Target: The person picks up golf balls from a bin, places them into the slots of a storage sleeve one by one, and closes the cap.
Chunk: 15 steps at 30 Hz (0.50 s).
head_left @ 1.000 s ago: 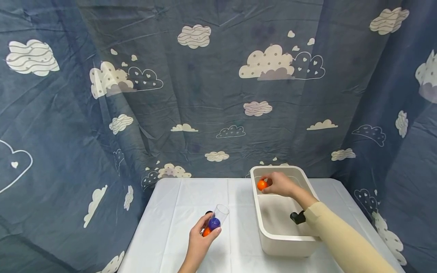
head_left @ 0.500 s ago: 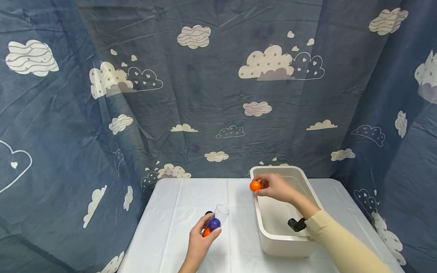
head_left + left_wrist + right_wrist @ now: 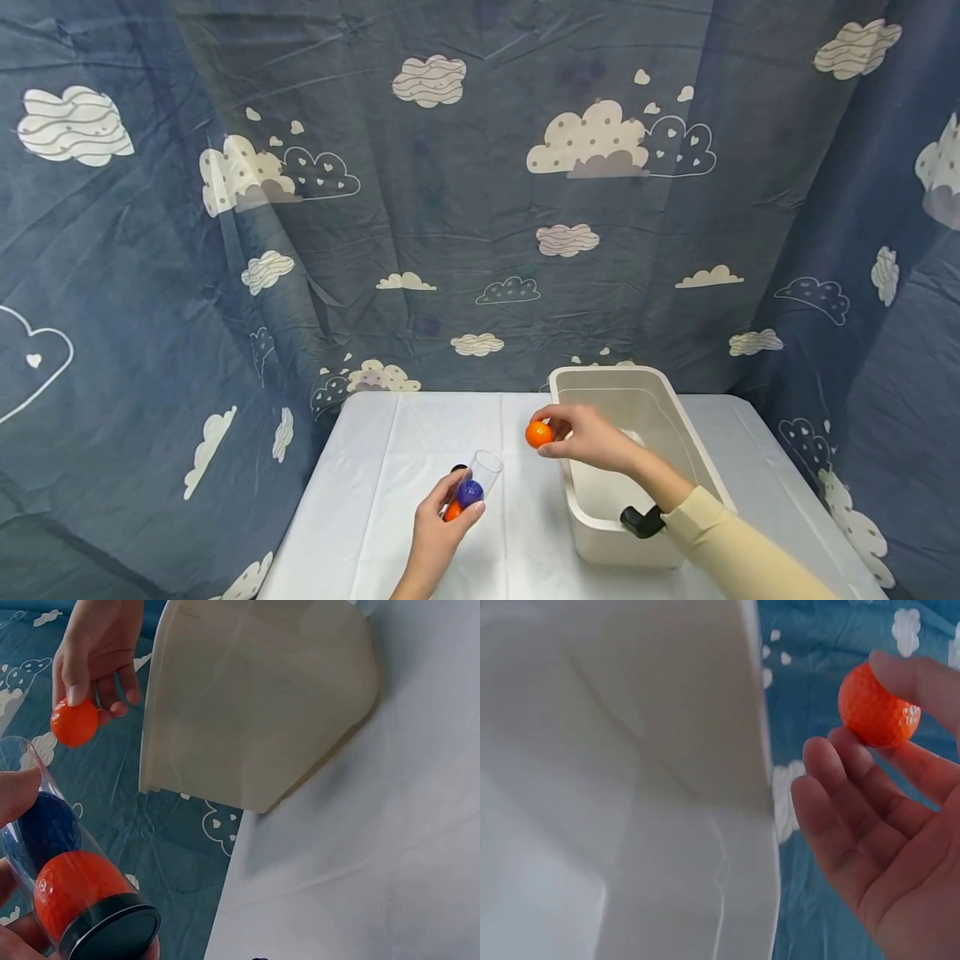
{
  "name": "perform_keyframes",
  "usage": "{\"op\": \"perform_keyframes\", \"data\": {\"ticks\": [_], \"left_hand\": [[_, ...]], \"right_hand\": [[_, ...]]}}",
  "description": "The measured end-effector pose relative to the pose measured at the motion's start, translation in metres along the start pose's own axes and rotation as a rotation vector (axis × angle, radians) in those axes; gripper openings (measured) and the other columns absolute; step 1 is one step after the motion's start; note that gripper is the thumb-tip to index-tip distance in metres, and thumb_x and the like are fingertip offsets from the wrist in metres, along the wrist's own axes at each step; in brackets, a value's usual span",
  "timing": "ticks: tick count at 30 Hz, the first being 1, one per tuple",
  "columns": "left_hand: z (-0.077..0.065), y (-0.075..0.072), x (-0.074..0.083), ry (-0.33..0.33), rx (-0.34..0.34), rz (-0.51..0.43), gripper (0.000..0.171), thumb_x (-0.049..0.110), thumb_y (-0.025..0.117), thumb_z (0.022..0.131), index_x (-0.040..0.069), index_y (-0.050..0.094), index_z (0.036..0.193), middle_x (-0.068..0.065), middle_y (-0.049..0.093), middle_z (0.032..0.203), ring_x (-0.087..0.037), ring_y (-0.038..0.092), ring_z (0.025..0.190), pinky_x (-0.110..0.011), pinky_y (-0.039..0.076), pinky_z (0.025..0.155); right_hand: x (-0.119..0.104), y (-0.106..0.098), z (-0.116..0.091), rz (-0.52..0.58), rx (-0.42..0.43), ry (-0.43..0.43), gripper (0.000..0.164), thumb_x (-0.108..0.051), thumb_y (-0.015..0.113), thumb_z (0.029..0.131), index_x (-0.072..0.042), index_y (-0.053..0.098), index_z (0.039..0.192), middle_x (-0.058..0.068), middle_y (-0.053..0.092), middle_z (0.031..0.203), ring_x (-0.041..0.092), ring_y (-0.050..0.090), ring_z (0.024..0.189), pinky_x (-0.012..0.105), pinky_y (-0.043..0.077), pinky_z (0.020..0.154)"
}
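Note:
My left hand [image 3: 441,525] grips a clear plastic tube [image 3: 489,463] tilted, its mouth pointing up and right. Inside it, a dark blue ball [image 3: 45,832] lies above an orange ball [image 3: 79,889], which rests against the tube's black end [image 3: 112,934]. My right hand [image 3: 588,437] pinches an orange golf ball [image 3: 877,705] between thumb and fingers; its dimples show in the right wrist view. This ball is in the air beyond the left rim of the white bin [image 3: 573,500], up and right of the tube's mouth, apart from it.
The bin stands on the right of a white-covered table [image 3: 382,467], under my right forearm. A small black thing [image 3: 459,467] shows behind the left fingers, mostly hidden. A black wrist device [image 3: 642,522] sits at the right wrist. A blue cloud-print curtain [image 3: 465,208] surrounds the table.
My right hand has carried the orange golf ball out of the bin, over its left rim, leftward and down toward the tube. The left hand and tube have hardly moved.

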<state>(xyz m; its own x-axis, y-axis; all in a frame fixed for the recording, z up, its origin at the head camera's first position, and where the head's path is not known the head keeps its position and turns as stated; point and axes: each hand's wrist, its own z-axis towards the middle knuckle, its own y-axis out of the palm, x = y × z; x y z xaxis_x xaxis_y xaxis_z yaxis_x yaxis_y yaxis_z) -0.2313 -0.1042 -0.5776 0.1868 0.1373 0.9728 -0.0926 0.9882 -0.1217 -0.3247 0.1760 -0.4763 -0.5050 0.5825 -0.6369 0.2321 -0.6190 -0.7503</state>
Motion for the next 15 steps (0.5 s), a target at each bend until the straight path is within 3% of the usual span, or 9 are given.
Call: {"op": "perform_keyframes", "data": {"ticks": [3,15], "left_hand": [[0.000,0.001,0.001,-0.005,-0.002,0.016,0.050,0.011,0.084,0.081,0.014,0.067,0.128,-0.007,0.068,0.115,-0.024,0.060,0.105,-0.029,0.053,0.085],[-0.003,0.003,0.007,-0.024,-0.047,-0.021,0.048,0.020,0.085,0.082,0.023,0.068,0.126,-0.004,0.068,0.116,-0.024,0.059,0.105,-0.025,0.053,0.083]], "right_hand": [[-0.010,0.005,-0.002,0.029,-0.024,-0.018,0.036,-0.024,0.083,0.083,-0.022,0.069,0.116,-0.009,0.067,0.084,0.013,0.064,0.078,0.030,0.052,0.072],[-0.034,0.015,-0.006,0.146,-0.108,-0.057,0.037,-0.026,0.081,0.086,-0.023,0.069,0.120,-0.007,0.069,0.094,0.016,0.065,0.084,0.030,0.057,0.075]]}}
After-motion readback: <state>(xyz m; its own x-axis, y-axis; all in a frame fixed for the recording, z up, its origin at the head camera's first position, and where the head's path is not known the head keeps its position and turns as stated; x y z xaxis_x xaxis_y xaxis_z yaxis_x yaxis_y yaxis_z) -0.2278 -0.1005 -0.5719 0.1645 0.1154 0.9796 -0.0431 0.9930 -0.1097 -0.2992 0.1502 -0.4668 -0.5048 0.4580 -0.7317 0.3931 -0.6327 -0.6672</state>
